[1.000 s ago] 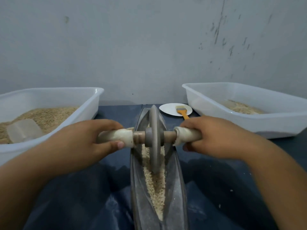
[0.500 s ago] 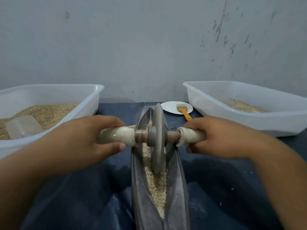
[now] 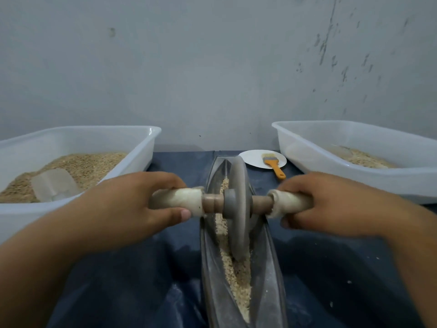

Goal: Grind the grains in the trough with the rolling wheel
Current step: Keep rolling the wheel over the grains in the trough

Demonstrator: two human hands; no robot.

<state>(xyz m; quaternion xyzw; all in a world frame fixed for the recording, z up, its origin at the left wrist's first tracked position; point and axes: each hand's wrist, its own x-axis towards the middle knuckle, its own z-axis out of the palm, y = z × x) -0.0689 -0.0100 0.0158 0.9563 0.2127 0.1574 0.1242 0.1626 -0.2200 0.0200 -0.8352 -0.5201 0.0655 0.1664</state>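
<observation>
Gripping the axle handles, left hand point(image 3: 132, 204) and right hand point(image 3: 331, 204) curl tightly around them, rolling wheel point(image 3: 237, 209) standing in the trough point(image 3: 269, 280) on grains point(image 3: 238, 278). Uneven pressure could tilt the wheel, likely spilling grain onto the surface.

Trough point(image 3: 267, 287) runs down the middle with the wheel point(image 3: 237, 209) standing in it, a tub point(image 3: 151, 147) on each side, plate point(image 3: 254, 158) with brush point(image 3: 274, 168) behind on the right.
</observation>
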